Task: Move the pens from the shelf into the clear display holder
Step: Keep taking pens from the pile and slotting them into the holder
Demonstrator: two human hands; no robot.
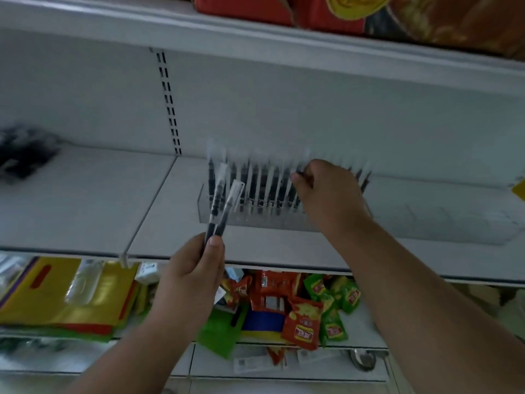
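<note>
A clear display holder (207, 216) stands on the white middle shelf (85, 206), with several black pens (255, 186) with clear caps upright in a row inside it. My left hand (190, 277) grips two black pens (220, 206) by their lower ends, caps pointing up, in front of the holder's left end. Over the right part of the row, my right hand (326, 191) pinches the top of a pen (298, 174) between its fingertips. The holder's right end is hidden behind my right hand and wrist.
A blurred dark pile (25, 155) lies at the far left of the shelf. Below are yellow and green packets (56, 294) and red and green snack bags (306, 302). Red boxes (247, 9) sit on the top shelf. A slotted upright (170, 100) runs down the back wall.
</note>
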